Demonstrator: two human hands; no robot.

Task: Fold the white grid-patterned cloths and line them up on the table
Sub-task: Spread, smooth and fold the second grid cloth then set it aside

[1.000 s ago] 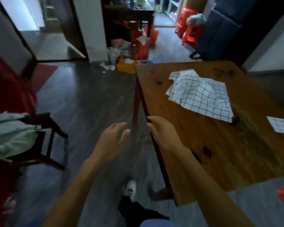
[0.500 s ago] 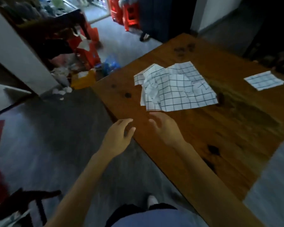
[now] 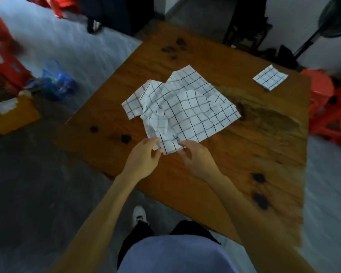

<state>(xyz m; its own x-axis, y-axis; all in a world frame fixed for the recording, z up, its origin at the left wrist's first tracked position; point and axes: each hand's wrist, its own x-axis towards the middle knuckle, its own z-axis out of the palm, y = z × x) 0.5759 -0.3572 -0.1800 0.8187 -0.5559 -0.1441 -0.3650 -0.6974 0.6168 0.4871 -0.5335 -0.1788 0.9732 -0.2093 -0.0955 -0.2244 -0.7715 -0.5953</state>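
A crumpled heap of white grid-patterned cloths (image 3: 183, 107) lies in the middle of the wooden table (image 3: 234, 158). My left hand (image 3: 144, 156) pinches the heap's near corner from the left. My right hand (image 3: 197, 158) pinches the same near edge from the right. Both hands sit close together at the table's near side. One small folded grid cloth (image 3: 270, 76) lies flat near the table's far right corner.
Red plastic stools (image 3: 331, 109) stand just off the table's right side. On the floor to the left are a blue plastic bag (image 3: 57, 83), a yellow box (image 3: 12, 113) and red items. A fan stand (image 3: 311, 40) is at the back right.
I have stepped up to the table and the view has swung right. Both hands moved forward from the table's edge and took hold of the heap's near corner.
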